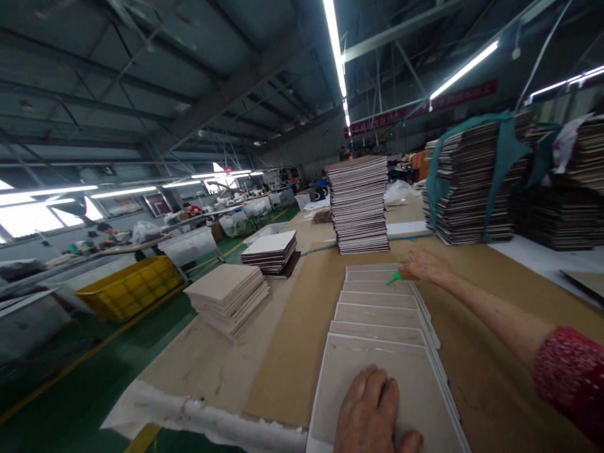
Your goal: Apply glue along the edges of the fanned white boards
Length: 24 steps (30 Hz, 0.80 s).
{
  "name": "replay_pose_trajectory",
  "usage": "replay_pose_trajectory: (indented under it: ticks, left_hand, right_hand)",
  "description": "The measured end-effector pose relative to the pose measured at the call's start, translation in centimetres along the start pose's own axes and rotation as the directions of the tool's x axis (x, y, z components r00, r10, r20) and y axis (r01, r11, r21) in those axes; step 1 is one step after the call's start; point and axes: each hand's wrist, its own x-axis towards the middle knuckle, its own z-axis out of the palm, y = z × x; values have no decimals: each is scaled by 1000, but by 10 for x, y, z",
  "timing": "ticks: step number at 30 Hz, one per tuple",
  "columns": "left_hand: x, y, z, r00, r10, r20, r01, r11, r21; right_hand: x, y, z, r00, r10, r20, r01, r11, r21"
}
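My left hand (369, 409) lies flat with its fingers stretched out on the nearest beige panel (377, 358), close to the table's front edge. That panel tops a row of thin beige panels with white edges (377, 313), which overlap like steps running away from me. At the far end of the row, my right hand (422, 264) is closed around a small green tool (395, 277), whose kind I cannot make out. The tool's visible end is over the farthest panels; whether it touches them is unclear. A red patterned sleeve covers the right forearm.
Brown paper (287, 340) covers part of the table. To the left stand a stack of beige boards (226, 292) and a smaller white-topped stack (268, 248). A tall stack (359, 204) rises behind the row. Cloth-tied stacks (472, 182) stand at right. A yellow bin (132, 289) is across the aisle.
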Motion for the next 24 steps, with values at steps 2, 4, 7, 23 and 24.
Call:
replay_pose_trajectory:
  ticks: [2,4,7,23,24]
  left_hand:
    - [1,11,-11,997,-49,62,48,999,10]
    - [3,20,-21,990,-86,108,84,996,18]
    - [4,27,-30,986,-103,133,100,994,31]
    - [0,15,-16,1000,-23,1,23,997,-77]
    - [0,12,-12,1000,-15,-19,13,996,-86]
  right_hand:
    - [2,16,-4,1000,2,-8,-2,1000,-25]
    - [3,29,-7,1000,1,-16,-1,999,-40]
    - [3,44,-11,1000,9,-23,-10,999,-53]
    - [4,15,8,1000,-15,-6,15,1000,19]
    - [4,6,13,1000,-32,0,32,998,45]
